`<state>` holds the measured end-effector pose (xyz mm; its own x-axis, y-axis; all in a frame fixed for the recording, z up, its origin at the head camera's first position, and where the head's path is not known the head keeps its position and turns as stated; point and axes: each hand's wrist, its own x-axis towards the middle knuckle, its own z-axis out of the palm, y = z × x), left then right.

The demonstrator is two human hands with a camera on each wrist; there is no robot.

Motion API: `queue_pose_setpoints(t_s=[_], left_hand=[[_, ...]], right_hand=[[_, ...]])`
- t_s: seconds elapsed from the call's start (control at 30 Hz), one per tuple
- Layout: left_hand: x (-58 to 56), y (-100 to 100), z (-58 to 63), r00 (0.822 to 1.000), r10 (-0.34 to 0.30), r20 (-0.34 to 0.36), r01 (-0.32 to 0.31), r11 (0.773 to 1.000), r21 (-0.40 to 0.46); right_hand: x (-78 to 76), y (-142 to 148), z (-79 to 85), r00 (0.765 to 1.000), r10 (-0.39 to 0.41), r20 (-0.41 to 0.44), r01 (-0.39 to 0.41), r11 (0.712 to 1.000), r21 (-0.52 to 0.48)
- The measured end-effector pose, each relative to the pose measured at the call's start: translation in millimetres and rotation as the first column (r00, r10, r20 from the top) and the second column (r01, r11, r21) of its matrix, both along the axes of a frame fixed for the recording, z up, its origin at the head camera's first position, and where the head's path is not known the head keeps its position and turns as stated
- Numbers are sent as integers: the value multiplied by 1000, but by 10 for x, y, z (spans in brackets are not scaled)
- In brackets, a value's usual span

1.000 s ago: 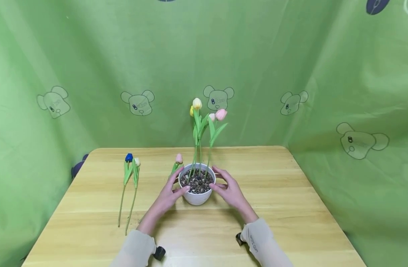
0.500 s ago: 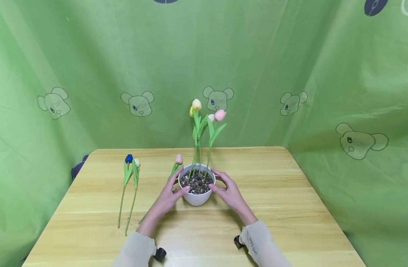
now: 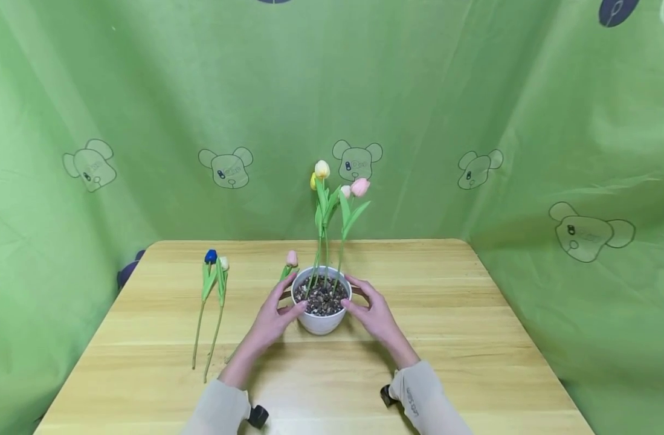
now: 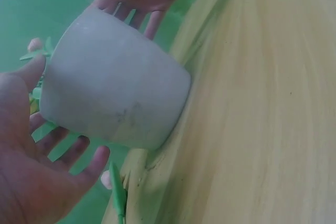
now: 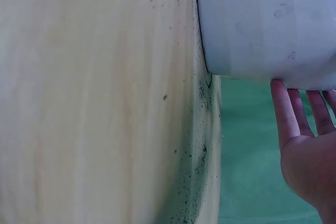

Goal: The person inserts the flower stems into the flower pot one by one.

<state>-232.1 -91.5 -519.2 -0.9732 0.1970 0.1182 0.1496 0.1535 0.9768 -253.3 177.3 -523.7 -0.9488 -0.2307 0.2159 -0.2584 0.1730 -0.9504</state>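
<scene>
A white flowerpot filled with dark, pebbly soil stands on the wooden table. Several tulips rise from it: a cream one, a yellow one, a pink one and a paler one. My left hand holds the pot's left side, thumb at the near rim and fingers spread along the wall. On the opposite side my right hand holds it the same way. In the right wrist view, fingertips touch the wall of the pot.
A blue tulip and a white tulip lie side by side on the table at left. Another pink tulip lies just left of the pot, its stem partly hidden by my left arm. Green curtains surround the table's back and sides.
</scene>
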Motion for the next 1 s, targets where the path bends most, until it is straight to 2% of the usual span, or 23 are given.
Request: queue_pose_setpoints(t_s=[0.23,0.43,0.57,0.77,0.87,1.0], left_hand=[[-10,-296,68,997,68,-42,-70,997,-29],[-22,-737,49,990,134,-51,-138,987,-78],[17,-1113,2,977,213,-13,-213,969,-122],[68,-1619,-77,942,330,66,-310,927,-210],[94,-1774,-111,925,361,119,-327,915,-237],[122,-1875,-166,911,377,168,-325,906,-271]], right_hand=[[-9,25,-15,1000,-20,8,20,1000,10],[-28,52,-28,999,-38,0,38,999,6],[-46,40,-50,999,-21,-25,21,1000,5],[-49,13,-66,999,-25,-35,25,1000,-2],[-54,0,-75,999,-20,-39,20,1000,-10],[-55,-16,-80,999,-16,-42,15,1000,-15]])
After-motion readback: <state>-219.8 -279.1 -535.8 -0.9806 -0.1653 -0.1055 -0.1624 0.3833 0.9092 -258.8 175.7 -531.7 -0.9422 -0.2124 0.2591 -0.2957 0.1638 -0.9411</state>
